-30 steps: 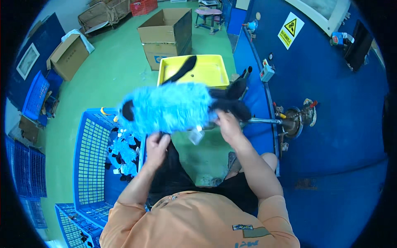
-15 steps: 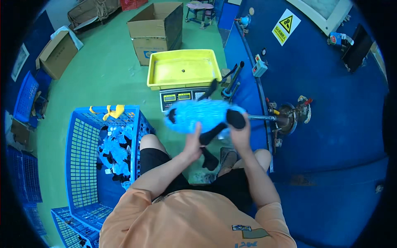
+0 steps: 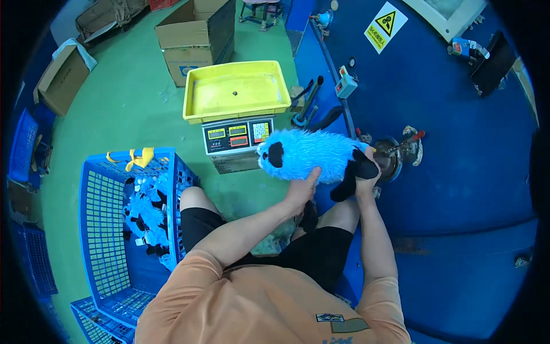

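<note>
A fluffy blue plush toy [image 3: 312, 153] with black limbs and a white-and-black face lies stretched out between my hands, its head toward the left. My left hand [image 3: 302, 188] is closed on its belly side from below. At the other end, my right hand [image 3: 366, 175] grips it around a black foot, near a metal pipe fitting [image 3: 387, 159] on the blue machine wall. One black limb sticks up past the toy's far side; another hangs below it. Some of my right fingers are hidden behind the toy.
Several similar blue and black plush pieces [image 3: 148, 215] fill part of a blue plastic crate [image 3: 103, 241] on my left. Ahead, a yellow tray [image 3: 234, 94] sits on a digital scale [image 3: 238, 135]. Behind it stands an open cardboard box [image 3: 192, 49]. A blue machine panel [image 3: 458, 172] rises at my right.
Both hands have carried the plush toy to the right, bringing its foot end up to the pipe fitting. The whole view has shifted, so the crate and scale appear farther left.
</note>
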The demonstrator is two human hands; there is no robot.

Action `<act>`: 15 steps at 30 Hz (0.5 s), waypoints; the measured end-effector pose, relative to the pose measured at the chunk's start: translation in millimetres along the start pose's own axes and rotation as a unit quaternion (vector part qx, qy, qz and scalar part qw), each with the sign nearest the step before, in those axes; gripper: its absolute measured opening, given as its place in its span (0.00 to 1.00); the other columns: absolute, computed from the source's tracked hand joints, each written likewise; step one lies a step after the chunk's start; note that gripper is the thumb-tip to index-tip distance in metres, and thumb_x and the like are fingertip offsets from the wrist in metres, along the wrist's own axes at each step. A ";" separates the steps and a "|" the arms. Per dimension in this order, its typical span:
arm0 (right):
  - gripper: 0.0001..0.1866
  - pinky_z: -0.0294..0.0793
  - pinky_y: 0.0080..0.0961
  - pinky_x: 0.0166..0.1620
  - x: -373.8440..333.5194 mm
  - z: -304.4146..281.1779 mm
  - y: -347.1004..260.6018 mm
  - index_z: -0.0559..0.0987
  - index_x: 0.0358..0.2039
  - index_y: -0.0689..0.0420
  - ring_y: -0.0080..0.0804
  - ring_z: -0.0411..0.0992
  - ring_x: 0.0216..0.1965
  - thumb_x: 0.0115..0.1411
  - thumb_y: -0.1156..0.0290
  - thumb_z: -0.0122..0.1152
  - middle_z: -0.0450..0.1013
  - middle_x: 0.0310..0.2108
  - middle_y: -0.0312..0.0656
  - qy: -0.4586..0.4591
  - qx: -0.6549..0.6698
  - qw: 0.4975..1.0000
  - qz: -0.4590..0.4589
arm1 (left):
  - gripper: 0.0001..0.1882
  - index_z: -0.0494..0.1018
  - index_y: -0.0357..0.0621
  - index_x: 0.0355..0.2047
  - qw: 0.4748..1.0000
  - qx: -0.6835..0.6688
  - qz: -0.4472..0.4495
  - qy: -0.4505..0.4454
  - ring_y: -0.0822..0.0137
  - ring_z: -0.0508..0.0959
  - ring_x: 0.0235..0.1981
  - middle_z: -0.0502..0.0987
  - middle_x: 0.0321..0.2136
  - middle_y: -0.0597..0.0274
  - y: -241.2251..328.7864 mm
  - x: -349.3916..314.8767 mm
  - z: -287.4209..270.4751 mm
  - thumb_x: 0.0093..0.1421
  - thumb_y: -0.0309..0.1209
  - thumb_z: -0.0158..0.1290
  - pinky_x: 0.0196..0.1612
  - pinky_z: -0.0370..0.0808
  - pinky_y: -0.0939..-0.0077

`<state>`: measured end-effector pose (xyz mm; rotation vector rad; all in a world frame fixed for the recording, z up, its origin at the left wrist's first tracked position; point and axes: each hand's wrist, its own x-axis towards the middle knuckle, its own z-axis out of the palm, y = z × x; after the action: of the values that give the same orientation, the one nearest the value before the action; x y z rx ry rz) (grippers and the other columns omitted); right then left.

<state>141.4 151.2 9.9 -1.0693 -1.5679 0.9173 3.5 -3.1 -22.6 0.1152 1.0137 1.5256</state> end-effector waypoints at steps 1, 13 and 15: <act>0.23 0.69 0.34 0.32 -3.6 2.4 -10.0 0.85 0.35 0.59 0.32 0.71 0.23 0.69 0.50 0.55 0.79 0.25 0.42 -0.012 -0.057 0.997 -0.048 | 0.24 0.70 0.50 0.29 1.000 0.002 0.000 -0.004 0.75 0.62 0.16 0.66 0.17 0.67 3.7 -1.5 -4.2 0.63 0.57 0.56 0.19 0.59 0.80; 0.16 0.62 0.41 0.25 -38.2 61.3 -69.0 0.73 0.32 0.56 0.43 0.63 0.16 0.67 0.55 0.57 0.67 0.16 0.44 -0.151 -0.368 0.901 -0.174 | 0.24 0.69 0.50 0.25 0.995 -0.009 0.084 0.053 0.74 0.61 0.14 0.65 0.14 0.67 50.4 -53.3 -62.8 0.63 0.56 0.56 0.18 0.58 0.78; 0.10 0.70 0.32 0.32 -48.0 71.8 -83.2 0.79 0.39 0.57 0.37 0.71 0.27 0.61 0.65 0.65 0.75 0.28 0.41 -0.137 -0.245 0.897 -0.341 | 0.24 0.68 0.50 0.24 0.984 -0.026 0.131 0.121 0.74 0.61 0.14 0.64 0.14 0.67 74.2 -74.6 -98.5 0.63 0.56 0.57 0.18 0.58 0.77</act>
<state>61.1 74.9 56.0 -0.6254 -2.2803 0.1878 -92.6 -108.1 -0.4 0.0284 1.1854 1.8380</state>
